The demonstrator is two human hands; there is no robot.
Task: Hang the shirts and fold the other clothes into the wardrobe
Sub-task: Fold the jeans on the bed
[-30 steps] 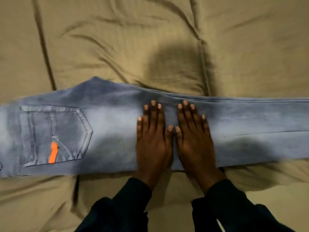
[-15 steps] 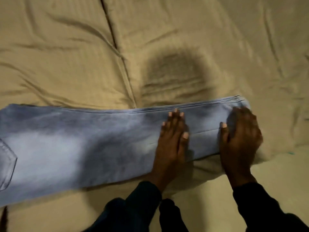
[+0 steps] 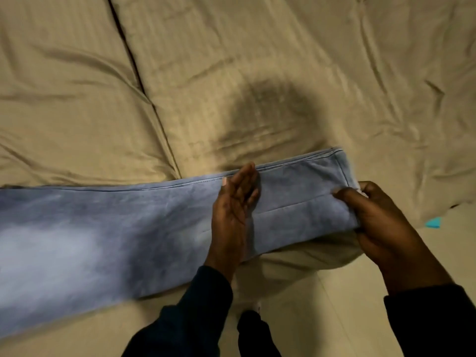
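Fingers of the right hand (image 3: pixel 381 222) are curled round the hem end of the jeans (image 3: pixel 128 235), which is pinched and raised slightly off the tan bedsheet (image 3: pixel 257 73). Straight fingers of the left hand (image 3: pixel 235 210) are set edge-on across the leg, just left of that grip, marking a likely fold line. From there the long axis of the jeans runs away leftward, out of frame. The hem is therefore judged best carried left over the left hand.
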